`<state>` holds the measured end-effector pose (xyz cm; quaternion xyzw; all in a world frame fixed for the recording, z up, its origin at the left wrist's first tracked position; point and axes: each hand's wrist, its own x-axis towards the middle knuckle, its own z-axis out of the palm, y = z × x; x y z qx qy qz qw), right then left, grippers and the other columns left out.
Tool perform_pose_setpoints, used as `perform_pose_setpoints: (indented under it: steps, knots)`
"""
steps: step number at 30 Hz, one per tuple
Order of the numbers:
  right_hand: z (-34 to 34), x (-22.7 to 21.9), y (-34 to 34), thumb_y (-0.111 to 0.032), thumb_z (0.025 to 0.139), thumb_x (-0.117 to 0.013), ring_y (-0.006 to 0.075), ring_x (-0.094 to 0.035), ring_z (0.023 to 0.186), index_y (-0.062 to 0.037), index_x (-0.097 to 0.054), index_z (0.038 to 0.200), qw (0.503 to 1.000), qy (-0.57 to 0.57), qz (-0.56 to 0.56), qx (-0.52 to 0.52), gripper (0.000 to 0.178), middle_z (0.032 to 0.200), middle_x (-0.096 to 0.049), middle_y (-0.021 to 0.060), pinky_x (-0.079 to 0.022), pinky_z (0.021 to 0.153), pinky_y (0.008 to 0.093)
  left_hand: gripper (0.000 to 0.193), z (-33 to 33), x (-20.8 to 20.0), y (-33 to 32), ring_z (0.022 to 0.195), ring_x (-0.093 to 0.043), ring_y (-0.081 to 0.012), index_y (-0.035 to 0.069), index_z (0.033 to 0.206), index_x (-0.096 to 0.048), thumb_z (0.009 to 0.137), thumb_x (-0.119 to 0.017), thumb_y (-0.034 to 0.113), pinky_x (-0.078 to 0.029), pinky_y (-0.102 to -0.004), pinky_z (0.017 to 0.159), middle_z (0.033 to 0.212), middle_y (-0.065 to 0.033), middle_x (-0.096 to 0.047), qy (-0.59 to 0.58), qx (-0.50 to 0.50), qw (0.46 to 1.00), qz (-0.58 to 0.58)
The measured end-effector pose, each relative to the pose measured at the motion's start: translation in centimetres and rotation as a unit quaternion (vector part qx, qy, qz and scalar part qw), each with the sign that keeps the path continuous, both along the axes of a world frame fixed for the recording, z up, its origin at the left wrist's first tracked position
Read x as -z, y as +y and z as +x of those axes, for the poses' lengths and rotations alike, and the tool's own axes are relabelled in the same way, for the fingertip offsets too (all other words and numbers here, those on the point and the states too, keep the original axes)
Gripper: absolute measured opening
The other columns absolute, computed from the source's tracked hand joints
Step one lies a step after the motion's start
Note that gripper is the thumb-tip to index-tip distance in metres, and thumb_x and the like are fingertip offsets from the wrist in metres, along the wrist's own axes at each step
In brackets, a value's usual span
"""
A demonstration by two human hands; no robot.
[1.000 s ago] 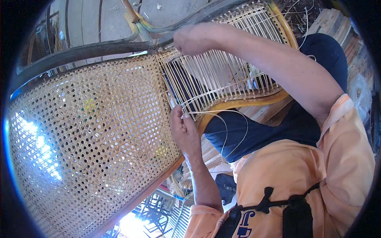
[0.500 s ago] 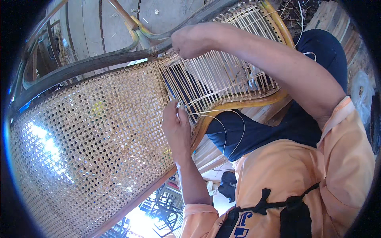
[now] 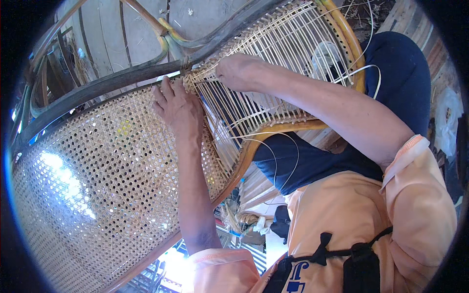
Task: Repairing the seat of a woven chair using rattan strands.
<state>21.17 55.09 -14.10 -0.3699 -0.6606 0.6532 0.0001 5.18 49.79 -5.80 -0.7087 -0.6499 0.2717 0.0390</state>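
A rattan chair frame carries a finished woven cane panel [image 3: 112, 180] on the left and an open grid of cane strands [image 3: 278, 44] on the right. My left hand [image 3: 180, 107] is open, fingers spread on the finished panel's top edge, close to the dark upper pole [image 3: 93, 88]. Over the left part of the grid, my right hand [image 3: 239, 73] is closed with bent fingers; what they hold is hidden. Loose cane strands [image 3: 296, 156] curl from the grid's lower edge across my dark trousers. Another pale strand [image 3: 373, 71] loops over the right end rail [image 3: 360, 80].
Wooden slats [image 3: 107, 39] lie beyond the frame. Curved poles [image 3: 163, 36] join the upper pole there. At the right sits a clear plastic bag [image 3: 447, 117]. Below the panel are a cane bundle [image 3: 249, 218] and a dark bag [image 3: 281, 222].
My left hand has moved up and left from the middle of the seam to the upper pole, its fingers spreading. My right hand has come slightly down and right from the pole onto the grid.
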Motion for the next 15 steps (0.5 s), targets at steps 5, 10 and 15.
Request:
perform_pose_setpoints:
  steps: [5,10,15]
  knots:
    - [-0.1,0.6,0.2,-0.014,0.081,-0.045,0.0347,-0.063,0.078,-0.0025,-0.066,0.087,1.000,0.002,0.002,0.013,0.025,0.085,-0.064,0.0192,-0.049,0.075,0.0425,0.036,0.9,1.0,-2.6,0.129,-0.025,-0.0419,0.004,0.114,-0.054,0.081,-0.051,0.019,-0.020,-0.0572,0.103,0.134,-0.0172,-0.038,0.014,-0.026,0.998,-0.049]
    - [0.0,2.0,-0.2,-0.014,0.077,-0.048,0.0354,-0.062,0.077,-0.0025,-0.066,0.087,0.999,0.029,-0.005,0.023,0.023,0.082,-0.063,0.0204,-0.049,0.074,0.0424,0.039,2.1,1.9,-2.8,0.130,-0.023,-0.0438,0.001,0.116,-0.052,0.081,-0.050,0.020,-0.018,-0.0579,0.102,0.135,-0.0205,-0.036,0.047,-0.069,0.995,-0.059]
    - [-0.1,2.3,0.1,-0.015,0.076,-0.049,0.0362,-0.062,0.079,-0.0036,-0.066,0.090,0.999,0.027,-0.018,0.021,0.024,0.084,-0.063,0.0208,-0.049,0.076,0.0422,0.041,2.2,3.0,-3.8,0.130,-0.021,-0.0438,-0.002,0.116,-0.050,0.081,-0.050,0.019,-0.018,-0.0584,0.103,0.136,-0.0216,-0.034,0.037,-0.080,0.996,-0.021]
